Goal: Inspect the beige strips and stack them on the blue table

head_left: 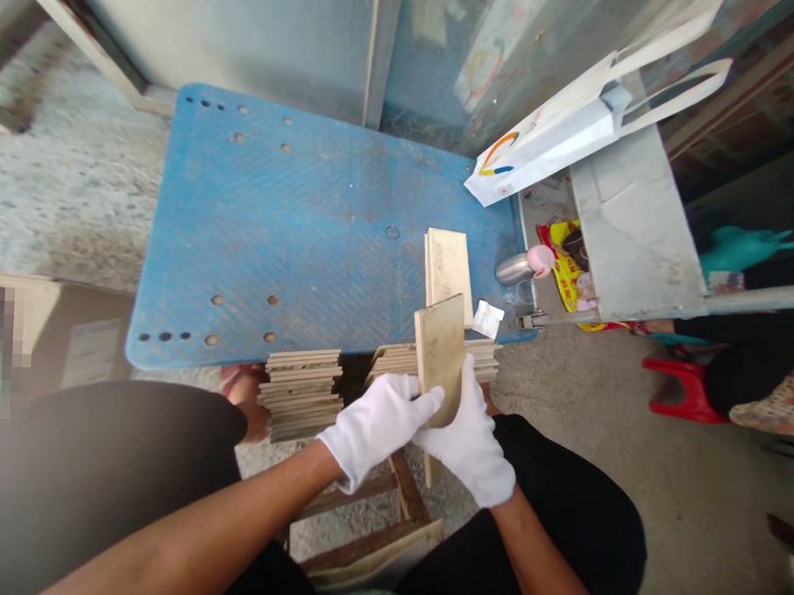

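Both gloved hands, the left hand [375, 424] and the right hand [470, 432], grip one thin wooden board [439, 352] upright above the lap; a small pile of boards [447, 265] already lies on the blue table [274, 231]; two larger stacks [301, 394], seemingly unsorted, wait below its near edge.
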Demonstrator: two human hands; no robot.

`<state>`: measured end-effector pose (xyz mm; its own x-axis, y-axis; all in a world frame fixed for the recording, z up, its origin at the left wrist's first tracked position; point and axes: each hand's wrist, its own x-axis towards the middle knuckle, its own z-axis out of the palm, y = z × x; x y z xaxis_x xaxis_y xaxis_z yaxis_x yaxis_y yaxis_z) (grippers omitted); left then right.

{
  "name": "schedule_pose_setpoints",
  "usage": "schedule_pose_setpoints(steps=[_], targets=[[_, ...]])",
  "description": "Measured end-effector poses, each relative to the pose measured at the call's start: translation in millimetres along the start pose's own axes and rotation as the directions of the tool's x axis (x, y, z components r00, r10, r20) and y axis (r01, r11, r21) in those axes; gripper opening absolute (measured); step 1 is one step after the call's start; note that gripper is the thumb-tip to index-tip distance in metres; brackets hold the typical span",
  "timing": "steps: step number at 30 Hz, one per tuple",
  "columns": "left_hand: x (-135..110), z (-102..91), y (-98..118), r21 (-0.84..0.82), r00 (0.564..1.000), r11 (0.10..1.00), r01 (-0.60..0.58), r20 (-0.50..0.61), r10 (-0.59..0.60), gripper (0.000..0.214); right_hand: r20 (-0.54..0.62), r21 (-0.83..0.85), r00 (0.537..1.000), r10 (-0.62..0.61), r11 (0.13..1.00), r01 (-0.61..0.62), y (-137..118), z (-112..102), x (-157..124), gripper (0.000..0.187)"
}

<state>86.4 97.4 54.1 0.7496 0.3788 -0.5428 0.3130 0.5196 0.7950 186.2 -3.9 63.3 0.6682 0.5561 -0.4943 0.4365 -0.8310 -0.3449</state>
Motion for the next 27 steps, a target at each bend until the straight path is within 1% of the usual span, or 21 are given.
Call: schedule_pose_setpoints(steps=[3,5,6,8,9,11,13,14,15,19,21,24,27], targets=[[3,0.6,5,-0.097,0.998,0.994,-0.058,0.003,0.059,0.038,-0.049,0.015,0.998,-0.034,0.999,0.035,-4,0,8,0.119],[5,0.2,11,-0.116,0.996,0.989,-0.094,-0.014,0.093,0.039,-0.078,0.031,0.996,-0.042,0.999,0.045,-6,-2,15,0.116],[6,-0.6,13,-0.096,0.994,0.99,-0.107,-0.029,0.105,0.04,-0.084,0.035,0.995,-0.043,0.998,0.046,-8,-3,21,0.113],[7,-3.5,18,0.01,0.989,0.994,-0.109,-0.096,0.11,0.044,-0.086,0.026,0.995,-0.041,0.999,0.044,-10,-8,36,0.111],[7,-5.6,20,0.079,0.985,0.993,-0.091,-0.139,0.101,0.047,-0.093,0.013,0.995,-0.04,0.999,0.041,-11,-12,46,0.11],[7,-10.1,22,0.218,0.974,0.976,-0.022,-0.214,0.07,0.049,-0.114,-0.014,0.992,-0.051,0.999,0.049,-15,-19,70,0.108],[6,-13.5,20,0.318,0.971,0.947,0.036,-0.236,0.043,0.047,-0.136,-0.036,0.988,-0.079,0.997,0.074,-19,-26,97,0.098],[5,-14.4,18,0.356,0.974,0.933,0.055,-0.225,0.029,0.047,-0.138,-0.051,0.987,-0.087,0.995,0.08,-21,-29,111,0.093],[3,-14.6,15,0.398,0.979,0.915,0.063,-0.204,0.021,0.046,-0.142,-0.072,0.987,-0.079,0.995,0.07,-23,-31,125,0.094],[-6,-11.2,0,0.543,0.995,0.839,0.038,-0.096,0.017,0.043,-0.147,-0.147,0.989,-0.02,0.989,-0.002,-27,-29,180,0.121],[-11,-9.1,-9,0.631,0.998,0.776,0.028,-0.059,0.011,0.045,-0.144,-0.189,0.99,0.007,0.981,-0.035,-28,-22,202,0.128],[-15,-8.3,-20,0.74,1.0,0.673,0.022,-0.02,-0.011,0.051,-0.159,-0.251,0.985,0.061,0.963,-0.1,-30,-10,226,0.132],[-17,-10.3,-25,0.763,1.0,0.647,0.012,-0.01,-0.007,0.049,-0.173,-0.291,0.981,0.093,0.946,-0.141,-33,0,241,0.133]])
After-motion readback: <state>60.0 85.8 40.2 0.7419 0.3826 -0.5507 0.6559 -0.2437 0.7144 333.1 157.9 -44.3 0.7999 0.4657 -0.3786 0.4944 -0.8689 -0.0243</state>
